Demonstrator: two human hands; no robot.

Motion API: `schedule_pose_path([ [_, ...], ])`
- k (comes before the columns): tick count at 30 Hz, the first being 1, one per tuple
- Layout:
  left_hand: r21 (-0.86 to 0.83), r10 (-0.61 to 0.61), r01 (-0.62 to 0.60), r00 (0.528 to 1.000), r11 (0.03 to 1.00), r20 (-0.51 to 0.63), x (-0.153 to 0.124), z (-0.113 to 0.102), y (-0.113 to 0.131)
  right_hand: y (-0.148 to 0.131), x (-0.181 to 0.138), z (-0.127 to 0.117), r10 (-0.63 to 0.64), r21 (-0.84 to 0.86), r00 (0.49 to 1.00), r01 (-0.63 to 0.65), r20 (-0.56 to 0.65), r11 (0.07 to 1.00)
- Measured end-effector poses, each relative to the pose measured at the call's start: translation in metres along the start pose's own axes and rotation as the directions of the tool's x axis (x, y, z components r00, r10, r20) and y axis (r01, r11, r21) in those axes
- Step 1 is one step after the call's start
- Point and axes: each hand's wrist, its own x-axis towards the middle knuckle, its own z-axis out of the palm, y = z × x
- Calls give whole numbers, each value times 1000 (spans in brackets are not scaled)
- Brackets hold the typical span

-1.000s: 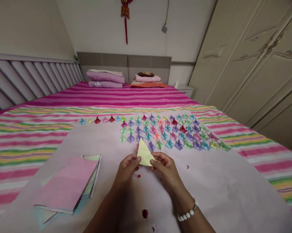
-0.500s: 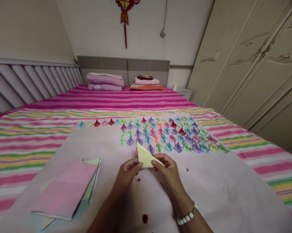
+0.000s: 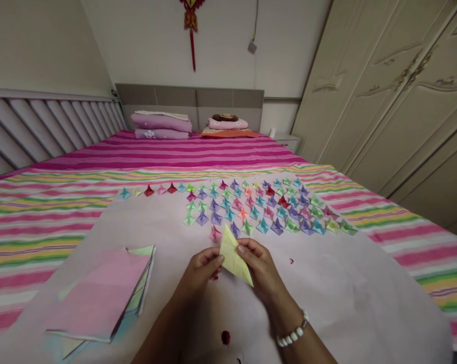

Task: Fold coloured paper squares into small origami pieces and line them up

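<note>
A folded piece of pale yellow paper [image 3: 234, 260], roughly triangular, is held up between both hands above a large white sheet [image 3: 327, 298]. My left hand [image 3: 203, 268] pinches its left edge between thumb and fingers. My right hand [image 3: 260, 260] grips its upper right side, thumb in front and fingers behind. One point of the paper is up and another hangs down to the right. Just beyond it sits a pink folded paper piece [image 3: 215, 234], close to rows of small multicoloured folded paper pieces [image 3: 263, 226].
At the left lies a stack of coloured paper sheets [image 3: 99, 293], pink on top. A dark red scrap [image 3: 225, 337] rests near the front, and a small red bit [image 3: 291, 261] lies right of my hands. Striped bedding [image 3: 421, 258] surrounds the sheet.
The yellow paper has turned clockwise, so its right-hand point now hangs downward. Both hands keep hold of it. The camera view has shifted slightly.
</note>
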Motion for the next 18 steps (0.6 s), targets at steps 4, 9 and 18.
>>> schedule_pose_path([
  [4, 11, -9, 8, 1000, 1000, 27, 0, -1, 0, 1, 0, -1, 17, -2, 1000, -17, 20, 1000],
  [9, 8, -20, 20, 999, 1000, 36, -1, 0, 2, -1, -1, 0, 62, 8, 998, -62, 13, 998],
  [18, -24, -20, 21, 999, 999, 46, -3, 3, 4, 1, -1, -2, 36, -17, 998, -35, 61, 999],
])
